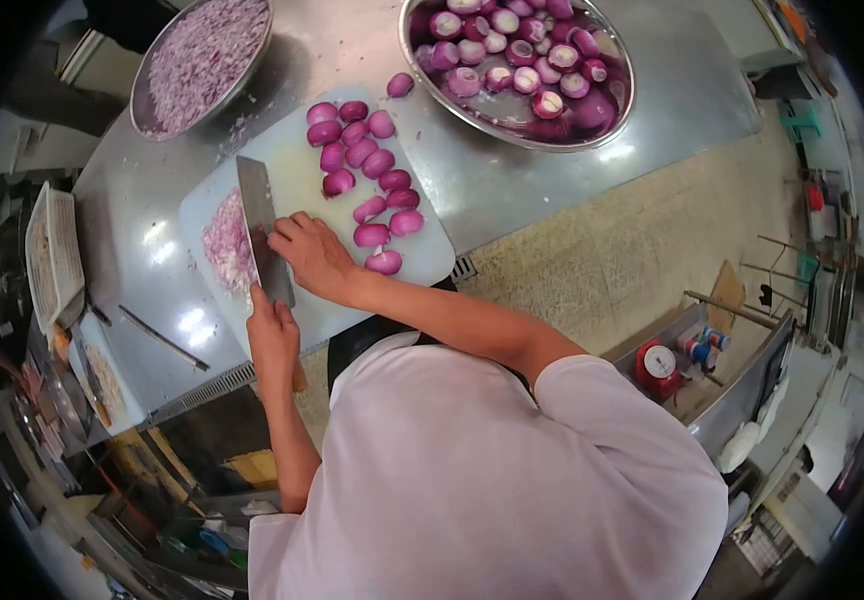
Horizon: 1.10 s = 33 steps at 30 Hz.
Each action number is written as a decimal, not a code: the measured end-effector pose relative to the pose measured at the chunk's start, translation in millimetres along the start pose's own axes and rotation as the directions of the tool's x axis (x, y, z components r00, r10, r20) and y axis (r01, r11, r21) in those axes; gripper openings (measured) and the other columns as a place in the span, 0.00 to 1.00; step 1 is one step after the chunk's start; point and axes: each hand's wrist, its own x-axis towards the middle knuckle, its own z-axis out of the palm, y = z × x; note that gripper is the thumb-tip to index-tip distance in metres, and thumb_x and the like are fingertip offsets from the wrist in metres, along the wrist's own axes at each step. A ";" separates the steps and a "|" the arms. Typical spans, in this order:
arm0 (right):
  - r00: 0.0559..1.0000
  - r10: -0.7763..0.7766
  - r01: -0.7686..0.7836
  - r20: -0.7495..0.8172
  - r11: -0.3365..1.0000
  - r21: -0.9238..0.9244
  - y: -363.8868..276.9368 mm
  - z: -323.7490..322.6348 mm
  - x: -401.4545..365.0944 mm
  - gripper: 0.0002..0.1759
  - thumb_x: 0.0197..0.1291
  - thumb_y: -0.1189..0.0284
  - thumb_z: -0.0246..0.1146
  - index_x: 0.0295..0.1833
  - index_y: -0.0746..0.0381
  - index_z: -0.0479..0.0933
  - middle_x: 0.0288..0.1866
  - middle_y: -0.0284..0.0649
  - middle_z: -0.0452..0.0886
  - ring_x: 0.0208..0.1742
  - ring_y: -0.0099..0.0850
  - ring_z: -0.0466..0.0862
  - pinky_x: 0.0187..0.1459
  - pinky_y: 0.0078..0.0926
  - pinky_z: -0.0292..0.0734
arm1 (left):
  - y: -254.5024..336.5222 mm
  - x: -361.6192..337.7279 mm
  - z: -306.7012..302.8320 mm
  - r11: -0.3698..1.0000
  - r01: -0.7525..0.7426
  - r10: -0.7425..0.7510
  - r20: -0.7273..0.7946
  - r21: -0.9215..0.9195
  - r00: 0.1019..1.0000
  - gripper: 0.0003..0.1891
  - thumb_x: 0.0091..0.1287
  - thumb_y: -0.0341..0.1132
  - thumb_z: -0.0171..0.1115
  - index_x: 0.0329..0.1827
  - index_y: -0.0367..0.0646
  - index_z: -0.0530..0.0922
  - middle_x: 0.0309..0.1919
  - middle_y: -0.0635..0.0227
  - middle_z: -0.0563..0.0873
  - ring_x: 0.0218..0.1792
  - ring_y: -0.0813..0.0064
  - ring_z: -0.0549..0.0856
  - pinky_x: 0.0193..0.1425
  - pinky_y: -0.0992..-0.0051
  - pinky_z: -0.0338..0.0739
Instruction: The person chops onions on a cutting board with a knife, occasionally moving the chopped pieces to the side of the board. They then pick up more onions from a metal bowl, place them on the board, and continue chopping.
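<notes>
My left hand (274, 335) is wrapped round the handle of a broad cleaver (260, 210), its blade upright on a white cutting board (327, 310). Close against the blade's right side, my right hand (312, 255) has its fingers bent and together; whatever lies beneath them is hidden. Chopped onion (229, 240) is heaped left of the blade. Several peeled purple onion halves (360, 152) lie in rough rows on the board's right part, and one onion piece (400, 85) is on the metal table just beyond the board.
A steel bowl of peeled onions (517, 75) stands at the upper right of the metal table (512, 190). Minced onion fills another bowl (207, 65) at the upper left. A white basket (55, 255) and a thin rod (164, 338) are on the left. A red scale (658, 365) is lower right.
</notes>
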 end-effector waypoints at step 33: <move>0.974 -0.014 -0.042 -0.227 0.970 -0.238 0.6 37.4 -12.3 0.26 0.39 0.78 0.70 0.49 0.58 0.75 0.51 0.39 0.77 0.56 0.40 0.75 0.55 0.39 0.69 | -12.4 17.5 -3.1 0.935 -0.346 0.354 0.163 -0.078 0.921 0.16 0.68 0.31 0.54 0.52 0.36 0.60 0.37 0.29 0.82 0.42 0.29 0.81 0.46 0.43 0.72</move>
